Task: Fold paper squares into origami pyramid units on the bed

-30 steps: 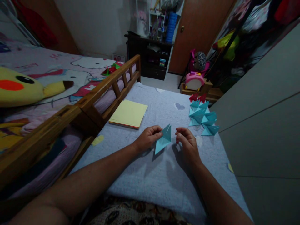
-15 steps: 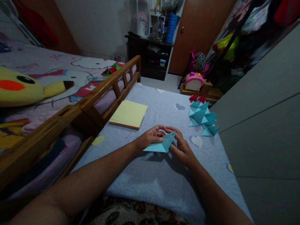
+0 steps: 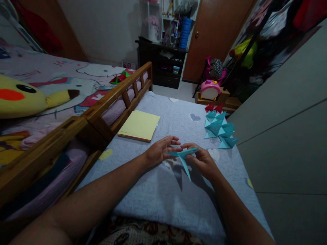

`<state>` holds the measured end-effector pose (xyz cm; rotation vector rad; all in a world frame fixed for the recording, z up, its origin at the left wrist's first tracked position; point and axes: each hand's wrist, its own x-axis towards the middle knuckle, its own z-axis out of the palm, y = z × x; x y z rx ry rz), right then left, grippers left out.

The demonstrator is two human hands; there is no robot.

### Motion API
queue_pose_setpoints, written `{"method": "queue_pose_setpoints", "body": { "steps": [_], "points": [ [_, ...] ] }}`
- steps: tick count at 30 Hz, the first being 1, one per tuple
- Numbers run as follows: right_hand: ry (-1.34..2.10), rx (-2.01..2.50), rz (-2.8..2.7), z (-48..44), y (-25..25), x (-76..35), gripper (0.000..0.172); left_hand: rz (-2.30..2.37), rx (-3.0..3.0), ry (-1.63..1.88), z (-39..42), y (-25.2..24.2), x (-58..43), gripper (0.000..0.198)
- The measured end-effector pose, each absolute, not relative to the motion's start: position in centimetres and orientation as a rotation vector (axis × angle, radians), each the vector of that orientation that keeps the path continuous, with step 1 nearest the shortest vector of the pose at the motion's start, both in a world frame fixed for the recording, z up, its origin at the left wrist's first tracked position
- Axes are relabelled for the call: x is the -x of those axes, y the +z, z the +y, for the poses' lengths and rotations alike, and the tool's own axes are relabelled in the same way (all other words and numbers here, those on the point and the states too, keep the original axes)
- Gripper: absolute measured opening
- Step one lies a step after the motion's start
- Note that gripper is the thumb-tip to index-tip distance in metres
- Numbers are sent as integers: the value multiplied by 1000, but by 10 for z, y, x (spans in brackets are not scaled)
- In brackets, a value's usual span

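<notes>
A folded light-blue paper piece (image 3: 184,158) hovers just above the grey blanket (image 3: 166,194), seen almost edge-on with one point hanging down. My right hand (image 3: 201,160) pinches it from the right. My left hand (image 3: 160,150) holds its left end, fingers partly stretched out over it. A cluster of finished blue and red folded pieces (image 3: 218,127) lies beyond my right hand. A yellow stack of paper sheets (image 3: 140,125) lies to the left of my hands.
A wooden bed rail (image 3: 102,109) runs along the left, with a yellow plush toy (image 3: 28,97) on the bed behind it. A grey cabinet wall (image 3: 288,129) closes the right side. Dark shelves (image 3: 163,61), a door and a pink toy (image 3: 211,87) stand at the back.
The blue piece went from upright in my left hand alone to flat between both hands, then was turned nearly edge-on. My right hand came in and took hold of it.
</notes>
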<state>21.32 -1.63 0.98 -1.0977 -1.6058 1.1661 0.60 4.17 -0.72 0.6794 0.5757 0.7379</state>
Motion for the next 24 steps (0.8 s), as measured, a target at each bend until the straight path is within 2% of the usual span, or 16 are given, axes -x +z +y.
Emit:
{"method": "queue_pose_setpoints", "body": {
  "steps": [6, 12, 16, 20, 24],
  "points": [
    [1065, 1256, -1268, -12, 1, -214, 22, 715, -828, 895, 38, -7, -8, 56],
    [964, 1275, -1198, -11, -5, -211, 19, 981, -1328, 1017, 28, -6, -4, 48],
    [937, 1229, -1224, -12, -7, -212, 15, 1003, -1521, 990, 23, -1, -3, 53],
    [944, 1241, -1303, -13, -11, -211, 15, 725, -1286, 783, 23, -2, -9, 62],
    [951, 1276, -1392, -14, -9, -208, 17, 532, -964, 744, 27, -5, -12, 48]
  ]
}}
